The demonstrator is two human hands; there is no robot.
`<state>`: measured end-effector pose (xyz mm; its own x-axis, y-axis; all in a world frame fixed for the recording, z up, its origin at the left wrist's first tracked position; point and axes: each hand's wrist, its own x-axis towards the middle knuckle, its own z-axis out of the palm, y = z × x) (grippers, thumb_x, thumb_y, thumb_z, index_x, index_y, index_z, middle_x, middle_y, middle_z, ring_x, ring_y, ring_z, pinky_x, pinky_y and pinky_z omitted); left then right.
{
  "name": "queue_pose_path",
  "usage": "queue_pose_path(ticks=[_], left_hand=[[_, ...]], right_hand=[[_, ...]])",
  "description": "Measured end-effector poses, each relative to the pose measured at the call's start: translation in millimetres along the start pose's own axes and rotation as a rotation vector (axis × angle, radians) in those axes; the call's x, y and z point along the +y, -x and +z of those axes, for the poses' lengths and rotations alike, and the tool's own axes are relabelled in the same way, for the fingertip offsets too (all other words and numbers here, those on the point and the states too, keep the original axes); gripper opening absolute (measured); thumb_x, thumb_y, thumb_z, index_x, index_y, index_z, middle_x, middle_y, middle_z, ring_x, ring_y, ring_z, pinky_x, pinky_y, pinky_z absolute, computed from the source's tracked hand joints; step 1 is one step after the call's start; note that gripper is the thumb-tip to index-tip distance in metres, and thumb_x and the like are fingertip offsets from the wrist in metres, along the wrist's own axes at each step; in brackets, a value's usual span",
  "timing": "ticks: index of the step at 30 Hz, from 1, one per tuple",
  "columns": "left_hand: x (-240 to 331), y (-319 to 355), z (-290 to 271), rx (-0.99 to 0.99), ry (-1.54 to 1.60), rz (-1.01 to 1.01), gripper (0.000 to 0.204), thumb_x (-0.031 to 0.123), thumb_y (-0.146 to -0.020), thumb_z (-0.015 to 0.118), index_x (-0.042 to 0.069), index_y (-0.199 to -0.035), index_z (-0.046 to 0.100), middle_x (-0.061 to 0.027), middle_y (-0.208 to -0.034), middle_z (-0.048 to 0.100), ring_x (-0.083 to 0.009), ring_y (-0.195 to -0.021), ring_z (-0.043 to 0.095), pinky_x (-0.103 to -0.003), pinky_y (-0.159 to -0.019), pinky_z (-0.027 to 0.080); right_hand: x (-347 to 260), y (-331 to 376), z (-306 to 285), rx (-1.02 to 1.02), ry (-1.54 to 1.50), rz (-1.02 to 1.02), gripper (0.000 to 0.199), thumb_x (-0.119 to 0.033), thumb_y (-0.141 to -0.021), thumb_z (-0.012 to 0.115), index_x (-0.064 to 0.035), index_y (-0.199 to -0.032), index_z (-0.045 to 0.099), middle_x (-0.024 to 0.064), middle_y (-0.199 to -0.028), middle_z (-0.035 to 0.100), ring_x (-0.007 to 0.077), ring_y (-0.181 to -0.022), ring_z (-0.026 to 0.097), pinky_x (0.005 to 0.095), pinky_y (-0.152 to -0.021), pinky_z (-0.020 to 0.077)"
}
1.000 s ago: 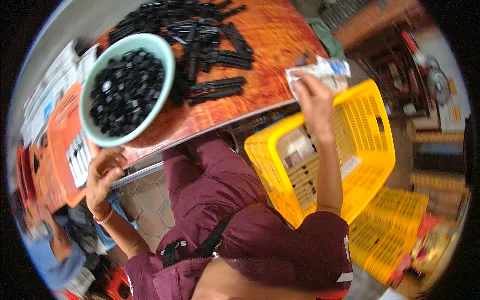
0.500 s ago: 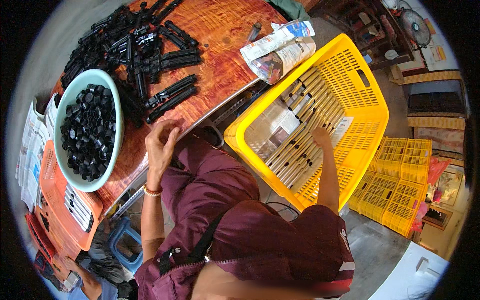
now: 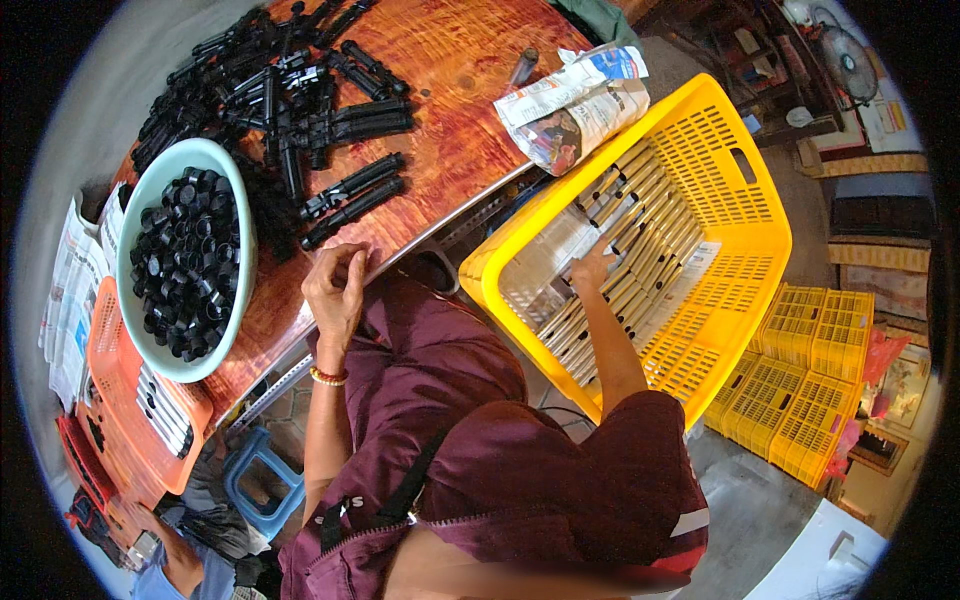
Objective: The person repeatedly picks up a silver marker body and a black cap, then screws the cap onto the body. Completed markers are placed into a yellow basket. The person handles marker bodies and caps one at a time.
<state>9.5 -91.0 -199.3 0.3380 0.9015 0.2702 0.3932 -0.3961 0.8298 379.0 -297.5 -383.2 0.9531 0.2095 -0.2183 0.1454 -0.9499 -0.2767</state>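
Observation:
My left hand (image 3: pixel 335 290) rests at the front edge of the wooden table, its fingers loosely bent and nothing visible in them. Close by lie two black tubular parts (image 3: pixel 352 200), with a heap of similar black parts (image 3: pixel 270 110) behind. My right hand (image 3: pixel 591 270) reaches into a yellow plastic crate (image 3: pixel 770 225), fingers apart, over silvery metal tubes (image 3: pixel 650 235) with black bits on them. Whether its fingertips touch a tube I cannot make out. Clear plastic and paper (image 3: pixel 555 250) lie by that hand at the crate's left side.
A pale green basin (image 3: pixel 243 290) of black caps (image 3: pixel 190 260) stands left on the table (image 3: pixel 450 90), beside an orange tray (image 3: pixel 105 340). Folded newspaper (image 3: pixel 580 110) lies near the crate. Stacked yellow crates (image 3: pixel 790 390) stand right; another person's arm (image 3: pixel 170 550) shows lower left.
My right hand has moved left across the tubes inside the crate, toward the plastic and paper, and its fingers have spread. My left hand stays at the table edge. The whole view has shifted slightly.

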Motion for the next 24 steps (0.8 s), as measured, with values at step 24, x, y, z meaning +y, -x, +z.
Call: queue_pose_path(ticks=[24], left_hand=[[-3, 8, -36, -0.54, 0.805, -0.349, 0.045, 0.038, -0.095, 0.054, 0.0, -0.119, 0.061, -0.0091, -0.096, 0.067, -0.0161, -0.081, 0.062, -0.031, -0.072, 0.053]], right_hand=[[-215, 170, -240, -1.065, -0.34, -1.27, 0.04, -0.007, -0.069, 0.063, -0.0008, -0.108, 0.064, 0.0095, -0.105, 0.066, 0.0188, -0.097, 0.063, 0.0329, -0.088, 0.0492]])
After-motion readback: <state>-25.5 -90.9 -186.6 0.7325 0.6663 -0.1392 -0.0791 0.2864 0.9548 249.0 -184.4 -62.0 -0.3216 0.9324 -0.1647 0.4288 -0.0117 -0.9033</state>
